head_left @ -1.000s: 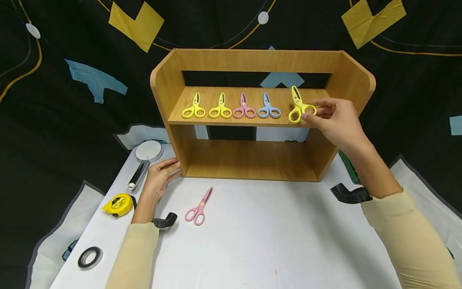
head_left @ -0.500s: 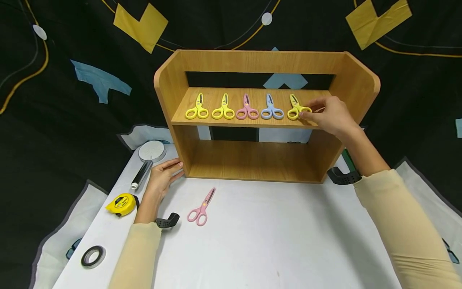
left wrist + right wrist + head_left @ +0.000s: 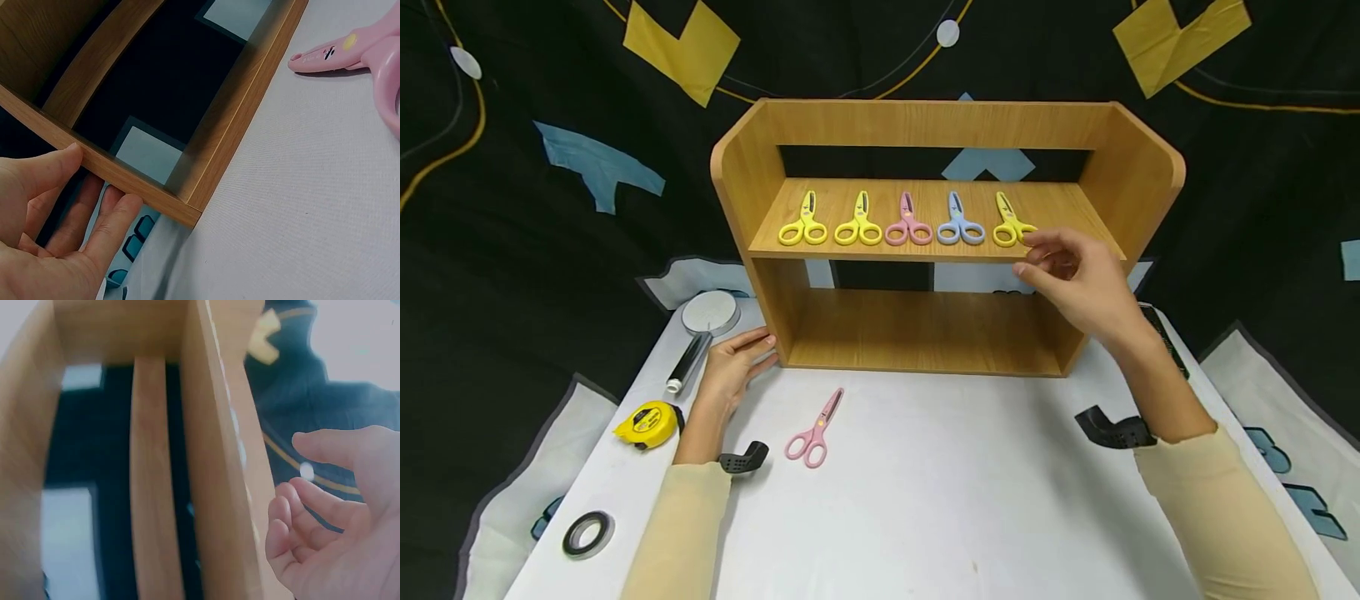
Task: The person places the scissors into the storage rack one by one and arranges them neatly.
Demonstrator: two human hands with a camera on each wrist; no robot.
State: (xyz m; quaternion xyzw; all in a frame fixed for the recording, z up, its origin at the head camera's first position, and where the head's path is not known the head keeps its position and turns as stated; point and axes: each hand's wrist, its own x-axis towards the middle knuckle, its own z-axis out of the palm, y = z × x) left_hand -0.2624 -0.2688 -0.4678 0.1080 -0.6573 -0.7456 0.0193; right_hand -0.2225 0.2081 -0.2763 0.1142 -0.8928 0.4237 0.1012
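A row of child's scissors lies on the upper board of a wooden shelf point(image 3: 925, 257): two yellow pairs, a pink pair point(image 3: 907, 223), a blue pair point(image 3: 958, 225) and, at the right end, a yellow pair point(image 3: 1011, 225). My right hand point(image 3: 1082, 283) hovers in front of that last pair, loosely curled, thumb apart from the fingers; the right wrist view shows nothing in it. At the shelf's lower left side, the fingers of my left hand point(image 3: 730, 375) touch the panel's edge. Another pink pair of scissors point(image 3: 814, 432) lies on the table nearby.
Along the table's left side are a magnifying glass point(image 3: 710, 313), a yellow tape measure point(image 3: 647, 425) and a black tape roll point(image 3: 587, 534). A dark object point(image 3: 1163, 337), partly hidden by my right arm, lies right of the shelf. Black cloth point(image 3: 842, 50) hangs behind.
My right hand set the yellow scissors down on the upper board at the row's right end, let go and drew back toward me. My left hand stayed at the shelf's side.
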